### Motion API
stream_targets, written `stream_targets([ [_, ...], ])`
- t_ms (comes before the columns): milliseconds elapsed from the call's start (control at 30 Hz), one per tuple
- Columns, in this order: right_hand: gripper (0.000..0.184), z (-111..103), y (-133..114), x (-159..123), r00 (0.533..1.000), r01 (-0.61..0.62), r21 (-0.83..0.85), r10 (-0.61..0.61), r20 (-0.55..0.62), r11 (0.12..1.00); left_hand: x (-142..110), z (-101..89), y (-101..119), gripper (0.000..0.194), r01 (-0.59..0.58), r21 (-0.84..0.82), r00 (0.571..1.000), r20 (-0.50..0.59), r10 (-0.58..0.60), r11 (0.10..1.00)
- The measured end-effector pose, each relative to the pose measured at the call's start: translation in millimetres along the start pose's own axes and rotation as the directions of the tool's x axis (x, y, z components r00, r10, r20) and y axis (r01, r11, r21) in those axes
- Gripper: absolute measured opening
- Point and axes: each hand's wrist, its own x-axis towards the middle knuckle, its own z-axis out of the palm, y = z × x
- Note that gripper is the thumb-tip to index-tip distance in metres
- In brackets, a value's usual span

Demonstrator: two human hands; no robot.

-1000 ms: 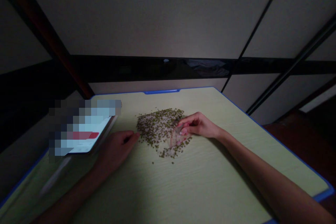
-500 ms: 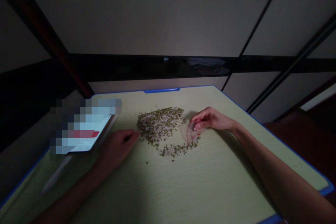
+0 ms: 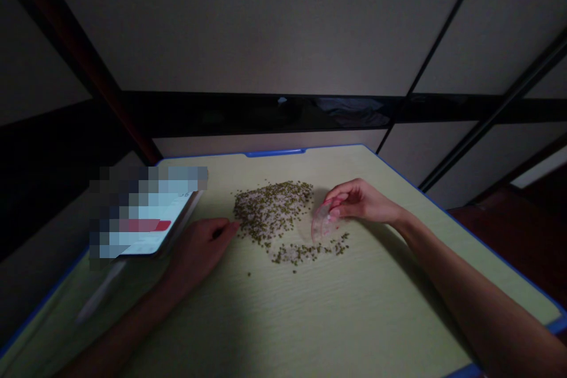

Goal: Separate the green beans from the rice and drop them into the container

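Observation:
A pile of small green beans mixed with pale grains (image 3: pixel 270 204) lies near the middle of the table. Closer to me is a thin curved strip of the same mix (image 3: pixel 296 253). My right hand (image 3: pixel 361 201) pinches a clear, curved plastic piece with a reddish rim (image 3: pixel 322 225); its lower edge is just above the strip's right half, and I cannot tell whether it touches. My left hand (image 3: pixel 201 248) is closed at the pile's left side, thumb and forefinger tips together by the outermost beans. Whether anything is between those fingers is hidden.
A lit tablet or phone (image 3: pixel 153 215), partly blurred out, stands tilted at the left beside my left forearm. The pale table (image 3: pixel 336 319) has a blue edge. Behind it rises a light cabinet front (image 3: pixel 266 23) with a dark band. Two stray beans lie nearer me.
My right hand has shifted the plastic piece slightly left along the strip, uncovering more beans at its right end. My left hand stays by the pile. The view has drifted a little.

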Motion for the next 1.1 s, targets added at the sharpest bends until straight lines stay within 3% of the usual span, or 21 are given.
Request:
stream_targets([
  [100,0.014,28.9,-9.8,1.0,0.996,0.089,-0.024,-0.09,-0.026,0.996,1.3,0.5,-1.5,0.037,-0.024,0.08,0.999,0.043,0.02,0.997],
  [233,0.012,65.7,-22.5,-2.4,0.985,0.151,-0.073,-0.143,0.1,0.986,1.6,0.5,-1.1,0.038,-0.031,0.115,0.998,0.051,0.025,0.993],
  [400,0.009,86.6,-28.7,-6.7,0.977,0.169,-0.193,-0.138,0.165,0.967,-0.1,0.7,0.9,0.038,-0.022,0.136,0.998,0.067,0.013,0.99],
  [733,0.012,98.1,-22.5,-6.1,0.979,0.193,-0.354,-0.154,0.134,0.915,-0.9,0.1,0.5,0.04,-0.032,0.15,0.997,0.08,0.02,0.988],
  [900,0.015,95.0,-17.2,-1.5,0.987,0.157,-0.344,-0.156,0.032,0.926,0.1,0.2,-1.8,0.04,-0.04,0.144,0.996,0.082,0.028,0.989],
  [1100,0.014,74.4,-17.6,7.1,0.974,0.137,-0.172,-0.165,-0.159,0.976,0.1,-1.6,0.9,0.039,-0.035,0.126,0.997,0.07,0.027,0.991],
])
